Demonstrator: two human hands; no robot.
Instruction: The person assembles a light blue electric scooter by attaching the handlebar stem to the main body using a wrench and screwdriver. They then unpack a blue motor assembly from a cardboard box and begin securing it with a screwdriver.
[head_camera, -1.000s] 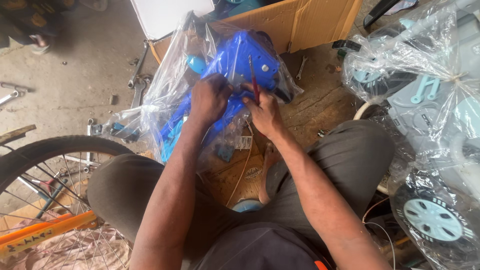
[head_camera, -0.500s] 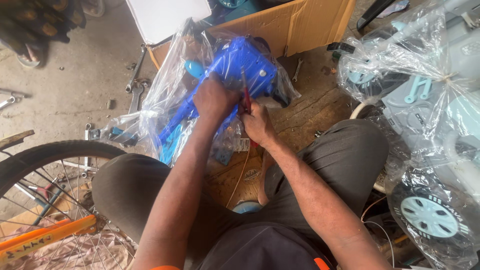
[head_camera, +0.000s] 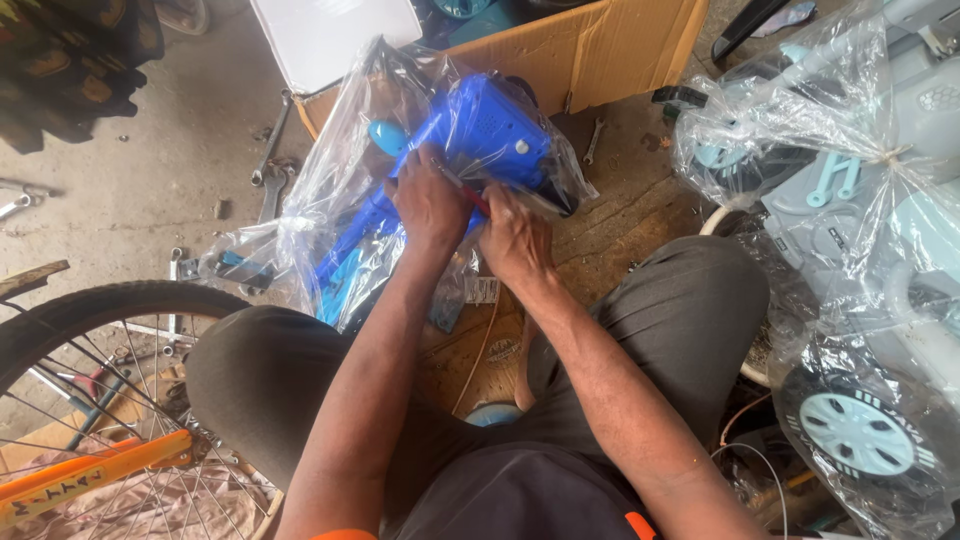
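Fingers of both hands, left hand (head_camera: 430, 200) and right hand (head_camera: 515, 240), curl closed around a red-handled tool (head_camera: 470, 195); the bagged blue toy part (head_camera: 490, 135) lies at twelve o'clock.

Soft, even daylight, moderately bright, with no hard-edged shadows. Brightest top left, on the grey concrete floor (head_camera: 120, 210) and the white panel (head_camera: 335, 40), which is close to washed out. White glare streaked across the clear plastic bag (head_camera: 330, 170) and the wrapping over the pale toy car (head_camera: 880, 230). Dimmer along the bottom, in the lap. Slight motion blur on both hands. Mild wide-angle bending toward the edges, seen in the bicycle wheel (head_camera: 90, 310).
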